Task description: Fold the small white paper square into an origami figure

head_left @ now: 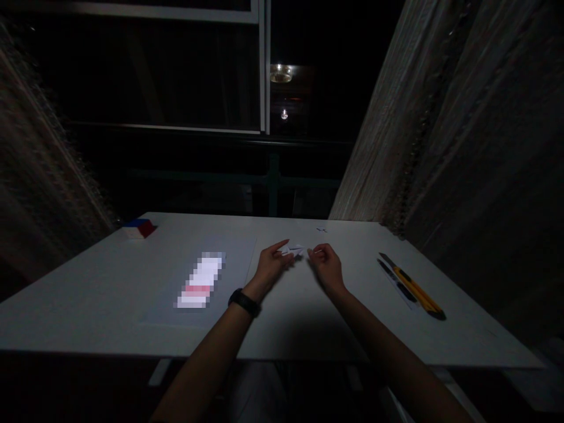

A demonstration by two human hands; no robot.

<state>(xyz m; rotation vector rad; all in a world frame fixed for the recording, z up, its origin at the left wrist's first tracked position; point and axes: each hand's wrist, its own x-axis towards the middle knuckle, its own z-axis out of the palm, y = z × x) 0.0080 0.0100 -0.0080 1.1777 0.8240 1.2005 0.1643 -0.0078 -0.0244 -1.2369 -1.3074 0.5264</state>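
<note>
A small piece of white folded paper (294, 251) with pointed creases is held above the white table, between my two hands. My left hand (271, 265), with a dark band on its wrist, pinches the paper's left side between thumb and fingers. At the paper's right end, my right hand (326, 264) is closed in a pinch, thumb against the fingertips. The dim light hides exactly how much of the paper sits in the right fingers.
A lit phone (200, 281), its screen blurred, lies on a pale sheet (240, 249) at left. A colored puzzle cube (138, 228) stands far left. Small scraps (321, 230) lie behind my hands. At right are a yellow utility knife (418, 289) and a dark slim knife (396, 281).
</note>
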